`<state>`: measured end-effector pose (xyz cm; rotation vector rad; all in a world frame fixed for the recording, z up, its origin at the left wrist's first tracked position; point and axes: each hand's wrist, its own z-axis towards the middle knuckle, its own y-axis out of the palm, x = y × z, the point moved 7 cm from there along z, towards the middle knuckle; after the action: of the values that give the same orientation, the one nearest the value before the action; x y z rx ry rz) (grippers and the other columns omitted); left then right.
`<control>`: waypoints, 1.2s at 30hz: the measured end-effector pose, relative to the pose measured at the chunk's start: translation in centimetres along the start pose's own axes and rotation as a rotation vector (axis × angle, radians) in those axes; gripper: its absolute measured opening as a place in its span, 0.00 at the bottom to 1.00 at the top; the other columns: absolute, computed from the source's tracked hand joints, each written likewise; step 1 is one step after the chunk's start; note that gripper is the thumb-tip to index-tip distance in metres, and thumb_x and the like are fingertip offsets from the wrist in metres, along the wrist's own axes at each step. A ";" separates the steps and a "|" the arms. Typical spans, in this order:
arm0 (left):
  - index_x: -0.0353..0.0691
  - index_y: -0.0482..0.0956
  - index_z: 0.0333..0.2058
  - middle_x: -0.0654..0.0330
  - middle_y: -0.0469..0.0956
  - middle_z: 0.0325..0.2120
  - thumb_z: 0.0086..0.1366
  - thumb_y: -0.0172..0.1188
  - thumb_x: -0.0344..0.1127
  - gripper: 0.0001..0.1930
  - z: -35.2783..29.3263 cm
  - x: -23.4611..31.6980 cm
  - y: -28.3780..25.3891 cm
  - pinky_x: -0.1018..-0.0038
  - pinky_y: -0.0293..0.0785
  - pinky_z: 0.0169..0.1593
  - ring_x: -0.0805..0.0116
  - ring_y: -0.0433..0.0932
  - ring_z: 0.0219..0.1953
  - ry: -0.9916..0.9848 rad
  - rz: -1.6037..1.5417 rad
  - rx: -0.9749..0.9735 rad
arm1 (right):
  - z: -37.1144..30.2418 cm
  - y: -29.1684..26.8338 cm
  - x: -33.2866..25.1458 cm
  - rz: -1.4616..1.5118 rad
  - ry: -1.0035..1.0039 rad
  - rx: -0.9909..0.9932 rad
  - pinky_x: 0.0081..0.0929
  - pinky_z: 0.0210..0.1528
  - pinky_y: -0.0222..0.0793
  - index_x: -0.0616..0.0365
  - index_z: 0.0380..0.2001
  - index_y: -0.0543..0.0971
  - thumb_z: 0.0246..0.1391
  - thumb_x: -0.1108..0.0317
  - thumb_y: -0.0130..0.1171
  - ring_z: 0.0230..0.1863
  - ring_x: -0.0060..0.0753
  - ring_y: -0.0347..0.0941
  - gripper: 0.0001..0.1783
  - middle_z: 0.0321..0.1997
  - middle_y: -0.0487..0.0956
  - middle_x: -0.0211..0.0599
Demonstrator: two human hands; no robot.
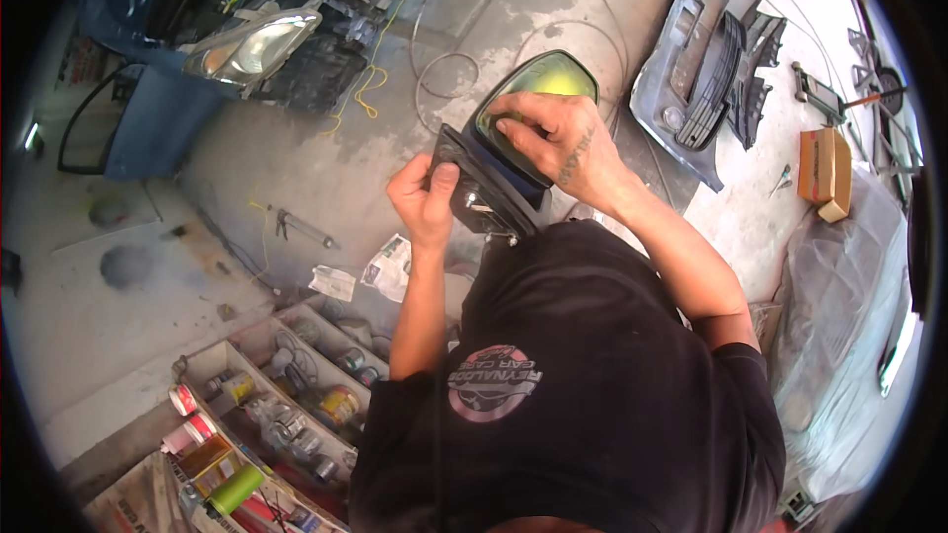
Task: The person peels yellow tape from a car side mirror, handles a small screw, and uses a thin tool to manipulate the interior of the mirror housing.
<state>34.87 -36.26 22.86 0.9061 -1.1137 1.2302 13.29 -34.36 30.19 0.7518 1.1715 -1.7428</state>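
Note:
A car's side mirror (563,74) is held up in front of my chest, its glass catching a yellow-green reflection. My left hand (425,197) is closed on the dark mounting base (474,183), thumb on the near face and the other fingers mostly hidden behind it. Small metal fittings stick out of the base's lower part. Across the mirror head lies my right hand (568,143), its fingers bent and gathered at the left side of the glass. Whether something small sits between those fingertips cannot be made out.
A removed bumper (691,59) lies at the far right, near a cardboard box (825,168). At the far left are a headlight (257,47) and a blue car door (163,123). Hoses cross the floor. Left of me are newspaper (390,266), a caulking gun (301,227) and compartments (222,360) of cans.

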 end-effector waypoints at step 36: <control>0.34 0.71 0.19 0.50 0.67 0.14 0.61 0.74 0.47 0.26 6.5 0.2 -12.1 0.64 0.62 0.23 0.58 0.65 0.15 0.121 0.249 0.057 | 9.4 14.5 -1.8 -0.199 -0.044 -0.086 0.39 0.31 0.72 0.66 0.31 0.77 0.51 0.78 0.62 0.25 0.48 0.78 0.04 0.26 0.79 0.50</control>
<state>45.86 -44.17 25.20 0.7394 -1.1232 1.5073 27.06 -44.90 29.40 0.5583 1.3200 -1.8478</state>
